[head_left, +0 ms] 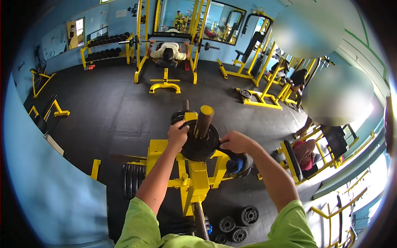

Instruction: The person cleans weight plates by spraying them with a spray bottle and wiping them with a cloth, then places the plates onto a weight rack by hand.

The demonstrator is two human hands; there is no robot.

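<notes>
A black weight plate (200, 148) sits around the upright metal post (204, 122) of a yellow plate rack (198, 182). My left hand (178, 134) grips the plate's left edge, fingers wrapped over the rim. At the right edge of the same plate, my right hand (236, 142) has its fingers bent around the rim. Behind the post, more black plates (178, 117) hang on another peg. Several plates (133, 180) are stacked on the rack's left side.
Loose plates (250, 215) lie on the floor at the lower right. A person (168, 53) lies under a barbell in a yellow frame ahead. Dumbbells fill a rack (108, 49) at the back left. Yellow machines (264, 99) and other people are on the right.
</notes>
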